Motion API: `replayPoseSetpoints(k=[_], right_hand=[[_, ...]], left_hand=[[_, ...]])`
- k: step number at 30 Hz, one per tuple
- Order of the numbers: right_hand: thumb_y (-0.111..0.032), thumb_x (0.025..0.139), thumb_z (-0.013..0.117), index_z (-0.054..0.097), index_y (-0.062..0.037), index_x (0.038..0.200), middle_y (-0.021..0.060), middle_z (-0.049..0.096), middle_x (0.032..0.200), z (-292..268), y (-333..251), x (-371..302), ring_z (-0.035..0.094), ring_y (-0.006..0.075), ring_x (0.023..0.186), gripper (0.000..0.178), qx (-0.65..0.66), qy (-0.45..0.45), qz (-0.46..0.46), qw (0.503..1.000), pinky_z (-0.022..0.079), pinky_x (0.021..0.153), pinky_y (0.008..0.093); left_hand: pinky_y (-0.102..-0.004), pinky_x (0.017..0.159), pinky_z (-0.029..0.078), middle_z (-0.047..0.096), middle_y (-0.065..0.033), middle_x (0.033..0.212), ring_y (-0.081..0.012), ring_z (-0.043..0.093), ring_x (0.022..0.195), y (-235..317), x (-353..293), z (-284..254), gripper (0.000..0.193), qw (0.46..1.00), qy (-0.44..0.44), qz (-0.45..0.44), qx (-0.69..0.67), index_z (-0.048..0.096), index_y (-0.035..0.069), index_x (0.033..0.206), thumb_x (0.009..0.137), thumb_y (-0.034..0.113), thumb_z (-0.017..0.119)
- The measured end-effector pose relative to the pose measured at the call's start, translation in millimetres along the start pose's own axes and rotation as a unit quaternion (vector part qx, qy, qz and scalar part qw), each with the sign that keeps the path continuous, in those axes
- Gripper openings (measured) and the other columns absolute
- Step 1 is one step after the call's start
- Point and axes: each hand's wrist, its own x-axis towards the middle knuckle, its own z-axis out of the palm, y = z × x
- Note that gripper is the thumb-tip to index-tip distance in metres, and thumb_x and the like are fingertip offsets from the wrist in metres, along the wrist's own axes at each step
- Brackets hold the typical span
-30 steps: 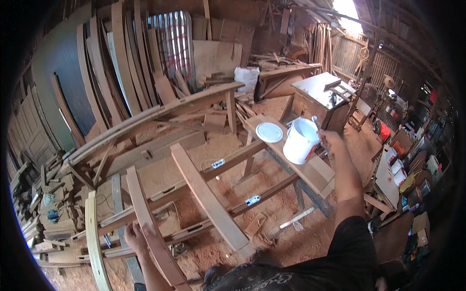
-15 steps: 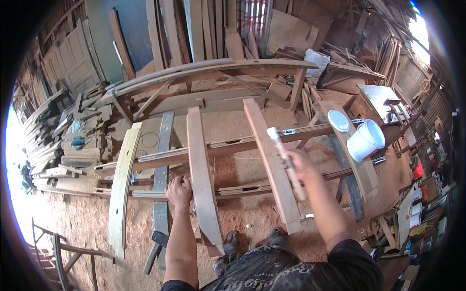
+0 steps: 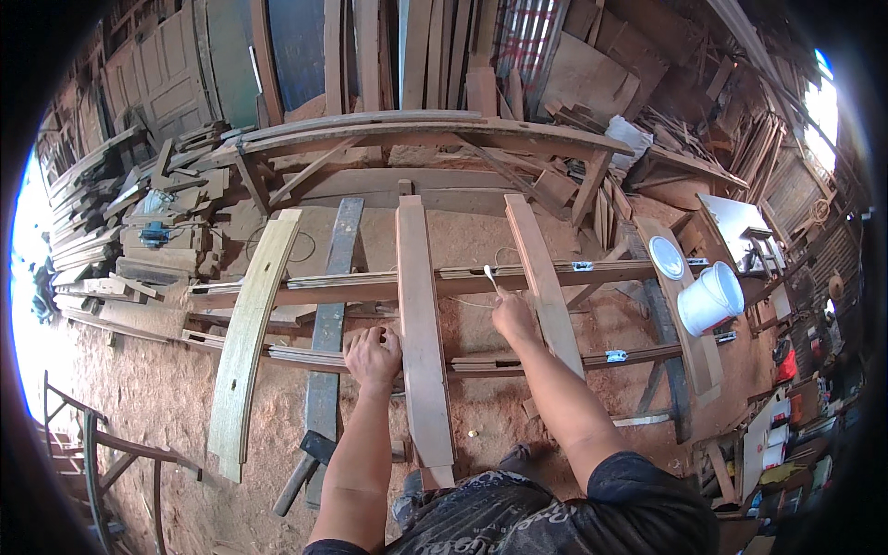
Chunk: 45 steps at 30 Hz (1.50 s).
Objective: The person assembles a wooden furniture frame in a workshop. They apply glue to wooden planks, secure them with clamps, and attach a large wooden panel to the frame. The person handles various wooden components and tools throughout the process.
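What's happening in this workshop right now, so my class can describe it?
A person is working over boards laid crosswise on two long beams. The right hand holds a brush, pale tip pointing away, between the middle board and the right board. The left hand is at the middle board's left edge; whether it grips it is unclear. On a plank at the right are a white bucket and a round lid.
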Motion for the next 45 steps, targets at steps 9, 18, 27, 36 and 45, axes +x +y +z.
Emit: replayPoseSetpoints(k=[9,18,27,36,45], right_hand=[[-0.008,0.093,0.052,0.067,-0.0050,0.120,0.0206,0.065,0.113,-33,-31,3,0.068,0.0391,0.104,0.031,-0.214,-0.028,-0.118,0.969,0.055,0.087,0.0507],[-0.010,0.094,0.053,0.068,-0.0049,0.119,0.0209,0.062,0.122,-33,-37,14,0.066,0.0409,0.108,0.029,-0.166,-0.026,-0.087,0.982,0.055,0.090,0.0501],[-0.013,0.096,0.051,0.073,-0.0026,0.106,0.0200,0.062,0.125,-29,-26,38,0.066,0.0393,0.108,0.027,-0.209,-0.056,-0.018,0.976,0.056,0.087,0.0512],[-0.009,0.093,0.052,0.062,-0.0040,0.126,0.0194,0.062,0.116,-19,-9,7,0.065,0.0375,0.110,0.035,-0.182,0.004,-0.097,0.979,0.055,0.087,0.0498],[-0.008,0.092,0.054,0.058,-0.0043,0.128,0.0238,0.062,0.123,-32,1,-1,0.063,0.0421,0.112,0.037,-0.116,-0.009,-0.035,0.993,0.053,0.093,0.0534]], left_hand=[[-0.0432,0.090,0.047,0.074,-0.0119,0.089,-0.0303,0.069,0.086,-1,1,0,0.025,1.000,0.006,0.012,-0.013,0.075,0.010,0.084,0.087,0.031,0.062],[-0.0434,0.091,0.047,0.073,-0.0114,0.088,-0.0306,0.068,0.087,2,3,-2,0.025,1.000,0.000,0.009,-0.012,0.075,0.010,0.084,0.087,0.031,0.062],[-0.0419,0.090,0.047,0.074,-0.0091,0.090,-0.0280,0.069,0.091,6,3,-8,0.023,0.999,-0.034,-0.001,-0.002,0.075,0.010,0.085,0.087,0.030,0.062],[-0.0437,0.087,0.049,0.073,-0.0119,0.085,-0.0316,0.068,0.084,6,3,-4,0.026,1.000,0.002,0.023,0.008,0.074,0.010,0.082,0.086,0.032,0.062],[-0.0436,0.086,0.048,0.072,-0.0096,0.083,-0.0298,0.068,0.087,6,1,-3,0.025,1.000,-0.022,-0.003,0.018,0.073,0.011,0.081,0.088,0.032,0.062]])
